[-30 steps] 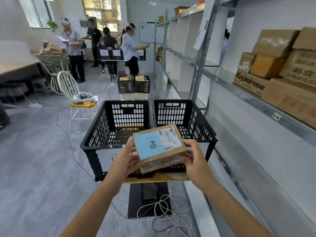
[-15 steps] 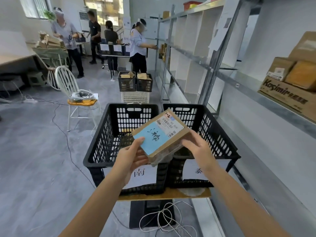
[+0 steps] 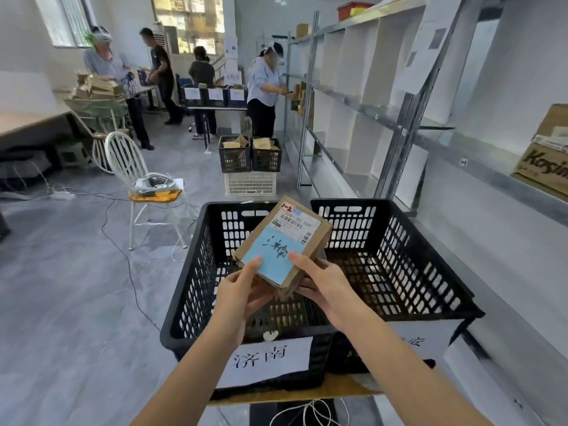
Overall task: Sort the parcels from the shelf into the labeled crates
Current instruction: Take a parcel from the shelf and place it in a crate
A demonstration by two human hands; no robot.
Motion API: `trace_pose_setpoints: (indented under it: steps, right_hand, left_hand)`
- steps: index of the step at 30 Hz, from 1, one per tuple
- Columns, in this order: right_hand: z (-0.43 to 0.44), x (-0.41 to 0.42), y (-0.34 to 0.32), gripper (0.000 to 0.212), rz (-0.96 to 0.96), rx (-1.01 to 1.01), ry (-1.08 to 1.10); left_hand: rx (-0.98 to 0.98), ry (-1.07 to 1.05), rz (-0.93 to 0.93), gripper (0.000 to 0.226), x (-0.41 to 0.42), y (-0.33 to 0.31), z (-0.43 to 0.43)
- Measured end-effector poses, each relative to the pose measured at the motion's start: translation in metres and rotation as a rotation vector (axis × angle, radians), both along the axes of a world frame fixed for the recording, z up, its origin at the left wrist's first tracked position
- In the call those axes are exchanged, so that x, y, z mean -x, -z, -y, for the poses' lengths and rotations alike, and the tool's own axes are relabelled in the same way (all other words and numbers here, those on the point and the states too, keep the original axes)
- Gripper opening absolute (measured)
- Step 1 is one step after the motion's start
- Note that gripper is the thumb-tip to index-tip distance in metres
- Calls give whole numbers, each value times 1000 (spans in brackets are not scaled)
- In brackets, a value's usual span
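Brown cardboard parcel, blue label up, is tilted above the left black crate labelled 济南, gripped at its near end by the left hand and right hand, fingers closed around it; the right crate sits alongside, touching, beside the shelf

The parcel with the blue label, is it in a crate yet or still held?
Still held: both hands grip the parcel, tilted above the left crate.

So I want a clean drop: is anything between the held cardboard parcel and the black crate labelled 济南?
Nothing visible: both hands, left and right, hold the brown cardboard parcel over the open-topped black plastic crate, whose interior looks empty.
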State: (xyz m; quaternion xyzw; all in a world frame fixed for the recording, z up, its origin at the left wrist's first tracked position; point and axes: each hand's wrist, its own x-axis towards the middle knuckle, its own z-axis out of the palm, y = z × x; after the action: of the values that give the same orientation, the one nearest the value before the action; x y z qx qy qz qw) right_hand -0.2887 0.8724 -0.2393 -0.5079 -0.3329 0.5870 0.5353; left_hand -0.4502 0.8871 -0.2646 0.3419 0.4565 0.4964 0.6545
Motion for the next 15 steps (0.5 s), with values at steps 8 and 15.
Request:
trace_pose_setpoints:
  steps: [8,15]
  right_hand:
    - [-59,-31,15,36,-20,74,-22]
    - [-132,-48,23,42,19,223,-218]
  left_hand:
    - [-151,69,-452,65,16,3,-55]
    - [-211,110,-682,65,29,5,-93]
